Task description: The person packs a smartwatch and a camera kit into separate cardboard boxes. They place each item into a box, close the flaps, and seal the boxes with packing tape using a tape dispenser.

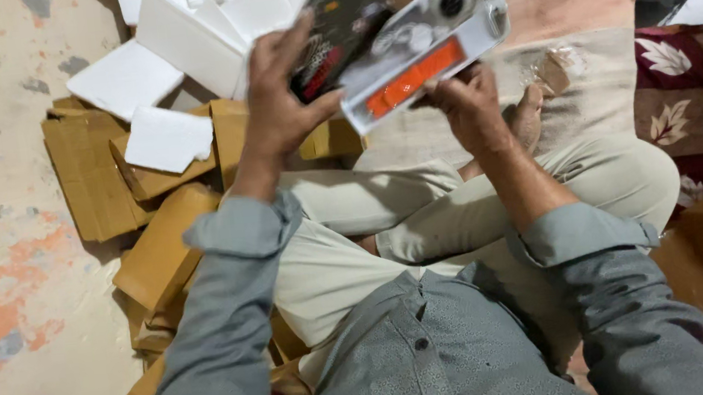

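Worn, orange-blotched concrete floor (7, 282) carries flattened brown cardboard boxes (100, 174) and white foam slabs (165, 138), already emptied by the look of it. Left hand (278, 101) grips a dark printed packaging sleeve (339, 27), fingers curled around it. Right hand (467, 105) pinches the white plastic tray with an orange strap (423, 49), apparently mid-separation above the lap.

Sitting cross-legged, both arms stretched forward in rolled-up grey sleeves. Left hand (281, 92) raised a bit farther out, back of hand up, fingers curled tight, thumb pressed in from the right. Right hand (470, 109) lower and nearer, knuckles up, fingers clamped shut underneath.
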